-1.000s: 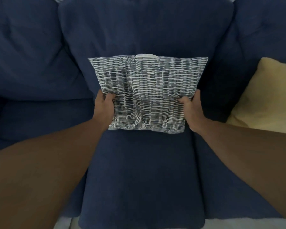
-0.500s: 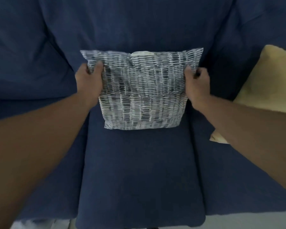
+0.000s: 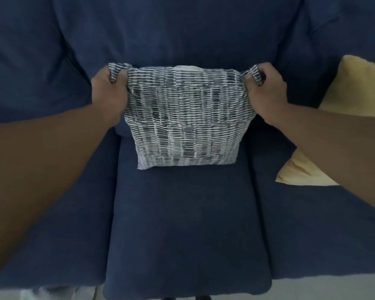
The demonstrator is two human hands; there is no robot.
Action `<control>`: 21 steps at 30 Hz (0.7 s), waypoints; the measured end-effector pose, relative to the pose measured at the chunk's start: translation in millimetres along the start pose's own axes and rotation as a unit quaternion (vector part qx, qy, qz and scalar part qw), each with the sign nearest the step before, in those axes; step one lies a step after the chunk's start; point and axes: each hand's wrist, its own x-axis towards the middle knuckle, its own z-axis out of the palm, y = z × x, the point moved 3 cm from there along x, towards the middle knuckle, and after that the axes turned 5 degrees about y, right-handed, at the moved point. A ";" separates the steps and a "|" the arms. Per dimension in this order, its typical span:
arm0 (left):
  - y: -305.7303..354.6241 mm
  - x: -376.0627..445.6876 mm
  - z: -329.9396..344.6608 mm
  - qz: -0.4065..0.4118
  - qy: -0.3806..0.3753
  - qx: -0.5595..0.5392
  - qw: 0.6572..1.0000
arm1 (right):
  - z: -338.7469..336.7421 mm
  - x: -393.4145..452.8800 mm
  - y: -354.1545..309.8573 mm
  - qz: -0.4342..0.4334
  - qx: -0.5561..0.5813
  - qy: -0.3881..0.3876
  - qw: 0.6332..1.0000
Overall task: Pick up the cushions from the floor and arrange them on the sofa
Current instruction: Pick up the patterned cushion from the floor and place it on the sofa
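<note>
A grey-and-white patterned cushion [image 3: 186, 120] stands upright on the middle seat of the dark blue sofa [image 3: 186, 224], leaning against the backrest. My left hand [image 3: 109, 92] is closed on its top left corner and my right hand [image 3: 266, 89] on its top right corner, bunching the fabric. A white label shows at the cushion's top edge. A yellow cushion [image 3: 355, 89] leans at the right end of the sofa, partly hidden behind my right forearm.
The sofa's back cushions [image 3: 30, 61] rise behind and to the left. A strip of pale floor [image 3: 333, 286] shows below the front edge of the seats.
Both hands have slid up from the cushion's lower sides to its top corners and gripped them. The cushion now sits more upright against the backrest.
</note>
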 end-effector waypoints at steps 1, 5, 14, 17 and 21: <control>0.6 0.0 -0.8 0.003 0.000 0.000 1.000 | -1.0 -0.5 0.5 -0.010 -0.004 0.007 1.000; 4.4 -1.3 1.8 0.007 -0.003 -0.005 1.000 | -5.0 -3.2 2.8 -0.009 -0.002 0.025 1.000; 4.8 -1.6 7.1 0.006 0.026 0.027 0.999 | -10.7 -8.6 5.4 0.002 0.021 0.029 0.999; 9.0 -8.2 2.5 0.025 0.060 0.035 0.997 | -14.9 -11.7 5.0 -0.065 -0.015 0.091 0.994; 31.0 -32.2 4.1 0.161 0.175 0.108 0.965 | -13.8 -28.2 -7.8 -0.303 -0.137 0.159 0.930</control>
